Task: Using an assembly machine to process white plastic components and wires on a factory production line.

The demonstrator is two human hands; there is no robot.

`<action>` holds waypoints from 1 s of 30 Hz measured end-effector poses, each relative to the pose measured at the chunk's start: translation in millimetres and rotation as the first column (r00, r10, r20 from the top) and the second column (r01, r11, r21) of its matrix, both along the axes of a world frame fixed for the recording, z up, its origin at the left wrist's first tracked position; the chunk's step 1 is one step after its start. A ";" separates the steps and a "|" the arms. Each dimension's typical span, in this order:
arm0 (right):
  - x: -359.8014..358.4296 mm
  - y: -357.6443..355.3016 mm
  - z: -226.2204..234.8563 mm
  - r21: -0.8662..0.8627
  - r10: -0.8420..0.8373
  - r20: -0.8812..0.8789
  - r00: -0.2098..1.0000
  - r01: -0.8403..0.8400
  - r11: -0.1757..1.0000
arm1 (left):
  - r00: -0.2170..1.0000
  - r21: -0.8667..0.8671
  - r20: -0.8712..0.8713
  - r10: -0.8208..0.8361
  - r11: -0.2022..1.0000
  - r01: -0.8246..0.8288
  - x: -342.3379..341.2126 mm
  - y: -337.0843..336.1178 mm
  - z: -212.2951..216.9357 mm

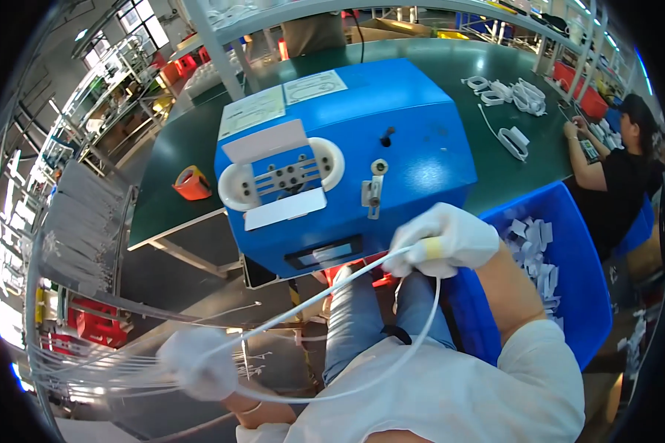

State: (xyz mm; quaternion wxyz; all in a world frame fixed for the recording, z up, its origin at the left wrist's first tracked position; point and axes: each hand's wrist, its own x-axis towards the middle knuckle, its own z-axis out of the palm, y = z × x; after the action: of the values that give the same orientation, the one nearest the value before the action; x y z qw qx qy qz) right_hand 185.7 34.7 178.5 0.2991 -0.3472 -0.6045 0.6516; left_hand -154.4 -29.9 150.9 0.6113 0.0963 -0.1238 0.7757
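Observation:
My right hand [447, 240], in a white glove with a yellowish patch, is closed around a white cable [303, 316] in front of the blue machine. The cable runs down in a straight line to my left hand [199, 362], and a slack length loops below across my lap. Also gloved in white, my left hand is blurred by motion but looks closed on the cable, beside a bundle of white cables [103, 373]. The blue machine [414, 148] carries two white rounded formers [324, 164] joined by metal bars, white flaps [284, 210] and a small metal clamp [373, 193].
A blue bin [591, 295] with white pieces stands at my right. On the green table [488, 181] lie coiled white cables [521, 96] and an orange tape roll [192, 183]. A co-worker [621, 162] sits at the right. White cables hang from a rack [81, 221] at the left.

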 end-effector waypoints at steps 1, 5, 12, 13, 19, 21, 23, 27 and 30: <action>20.8 -5.3 -18.5 -0.086 -0.019 -0.350 0.937 -0.012 0.996 | 0.975 0.182 -0.193 0.111 0.980 -0.075 -20.3 -3.5 0.9; 109.7 -29.5 -101.9 -0.317 -0.302 -0.893 0.332 0.011 0.948 | 0.738 0.346 -0.603 0.304 0.933 -0.102 -42.0 -16.3 -3.5; 131.0 -50.8 -98.7 0.637 -1.000 0.004 -0.016 0.771 -0.010 | 0.964 -0.236 -0.263 -0.028 0.971 -0.037 16.1 -17.6 -46.6; 108.4 -50.0 -73.3 0.746 -0.994 -0.054 0.097 0.666 0.025 | 0.685 -0.048 -0.727 0.036 0.994 -0.103 43.6 -8.9 -34.6; 9.8 -47.4 -21.5 0.506 -0.338 0.221 0.915 0.189 0.842 | 0.417 -0.245 -0.871 -0.260 0.965 0.089 114.4 34.0 2.2; 13.0 -41.7 -20.9 0.485 -0.423 0.295 0.857 0.247 0.839 | 0.445 -0.176 -0.887 -0.122 0.981 -0.082 95.7 48.9 -0.6; 32.8 -34.4 -26.1 0.593 -0.496 0.328 0.804 0.234 0.771 | 0.522 -0.169 -0.853 -0.009 0.950 -0.261 67.4 66.7 -10.8; 34.5 -31.1 -26.2 0.526 -0.629 0.224 0.744 0.451 0.721 | 0.440 -0.225 -0.896 -0.066 0.921 -0.319 31.9 82.7 -0.5; 26.8 -23.7 -20.2 0.570 -0.667 0.180 0.723 0.476 0.670 | 0.415 -0.239 -0.905 -0.092 0.917 -0.318 24.1 89.2 10.3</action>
State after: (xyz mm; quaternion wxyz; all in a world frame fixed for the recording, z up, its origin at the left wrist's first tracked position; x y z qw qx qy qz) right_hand 212.5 11.1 158.3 0.4475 -0.5530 -0.6493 0.2689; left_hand -130.3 59.3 161.3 0.5318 0.3868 0.3816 0.6496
